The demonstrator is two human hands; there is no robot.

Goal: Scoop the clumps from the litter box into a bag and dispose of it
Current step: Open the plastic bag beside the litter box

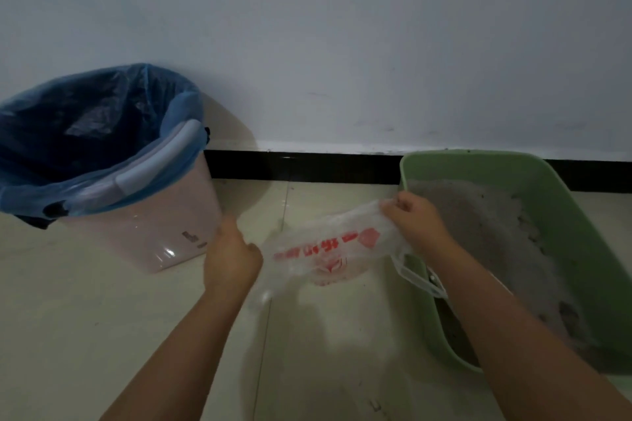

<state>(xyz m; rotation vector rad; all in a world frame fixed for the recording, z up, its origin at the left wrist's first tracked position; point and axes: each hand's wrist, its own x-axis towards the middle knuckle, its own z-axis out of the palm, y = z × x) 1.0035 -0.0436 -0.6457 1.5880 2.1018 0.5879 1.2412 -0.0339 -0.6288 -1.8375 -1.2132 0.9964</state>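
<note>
A thin clear plastic bag [328, 246] with red print is stretched between my two hands above the floor. My left hand [231, 255] grips its left end, and my right hand [415, 220] pinches its right end near the litter box's left wall. The green litter box [578, 215] sits on the floor at the right, filled with grey litter [506, 236] with some darker lumps. A white scoop [419, 278] hangs on the box's near left rim, partly hidden by my right forearm.
A pink bin [147, 229] lined with a blue bag [85, 126] stands at the left against the white wall. A black skirting board [307, 166] runs along the wall's base. Pale floor tiles [85, 311] lie between bin and box.
</note>
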